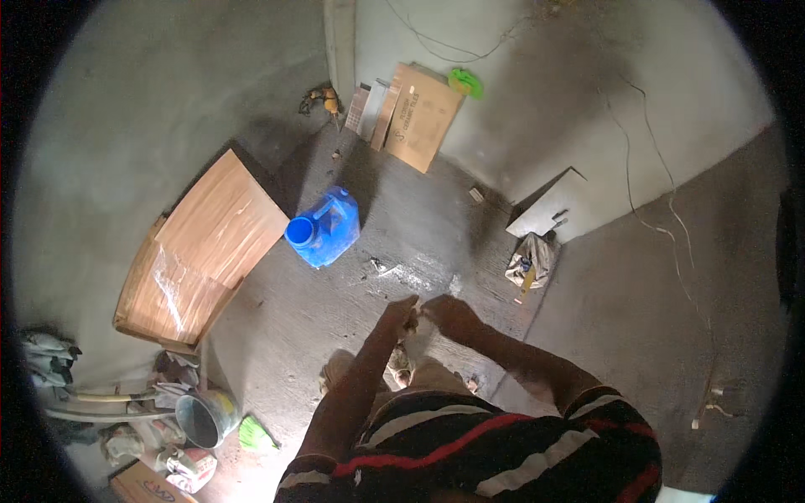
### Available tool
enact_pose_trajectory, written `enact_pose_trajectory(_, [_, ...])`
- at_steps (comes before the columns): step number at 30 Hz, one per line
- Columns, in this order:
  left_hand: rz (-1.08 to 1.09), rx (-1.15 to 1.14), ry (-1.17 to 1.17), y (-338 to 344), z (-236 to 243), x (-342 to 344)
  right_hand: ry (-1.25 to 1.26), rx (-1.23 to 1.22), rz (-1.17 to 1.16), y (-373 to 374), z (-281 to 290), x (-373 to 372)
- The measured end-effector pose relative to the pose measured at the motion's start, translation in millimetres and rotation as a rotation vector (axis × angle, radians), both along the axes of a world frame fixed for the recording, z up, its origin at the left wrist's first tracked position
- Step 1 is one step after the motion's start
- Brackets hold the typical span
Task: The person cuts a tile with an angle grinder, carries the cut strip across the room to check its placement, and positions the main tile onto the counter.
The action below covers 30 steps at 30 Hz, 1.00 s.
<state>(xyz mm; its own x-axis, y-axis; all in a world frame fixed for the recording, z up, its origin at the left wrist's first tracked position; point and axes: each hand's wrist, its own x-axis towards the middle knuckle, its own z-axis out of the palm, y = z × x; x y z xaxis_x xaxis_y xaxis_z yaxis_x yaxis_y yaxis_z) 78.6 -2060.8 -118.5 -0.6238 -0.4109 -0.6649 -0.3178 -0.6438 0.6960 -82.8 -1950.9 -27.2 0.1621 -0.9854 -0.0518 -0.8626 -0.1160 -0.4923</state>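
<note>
Head view: left hand [401, 316] and right hand [450, 317] just beside each other, lower center of frame. Fingers curled inward on both; can't tell how tightly. Pale speck [418, 308] between them, too small to identify or confirm a grip.

Nearest thing: white powder patch [412, 277], frame center, just above hands. Thin, uneven, streaky on rough grey floor [285, 327]. Blue jug [331, 235] up-left of it: wide mouth, molded handle, dusty flank.

Edges: brown carton [222, 235] crowds jug's left side; crumpled bag [537, 250] and leaning pale panel [543, 205] bound the right. Floor runs open between jug and bag.
</note>
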Motion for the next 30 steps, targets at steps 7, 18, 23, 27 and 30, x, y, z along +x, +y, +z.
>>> enact_pose_trajectory(7, [0.136,0.234,0.196,-128,-15,46,-0.099,-0.048,-0.395,-134,-6,-93])
enact_pose_trajectory(18, [0.697,0.142,-0.376,-313,-149,378,0.548,-0.358,-0.290,-397,0,-168])
enact_pose_trajectory(23, [0.992,0.047,-0.454,-344,-147,457,0.324,-0.165,-0.584,-532,-10,-204])
enact_pose_trajectory(27, [1.089,0.051,-0.525,-325,-163,455,0.317,-0.200,-0.583,-644,-29,-230])
enact_pose_trajectory(30, [1.192,0.150,-0.628,-283,-176,421,0.386,-0.230,-0.576,-732,-63,-266])
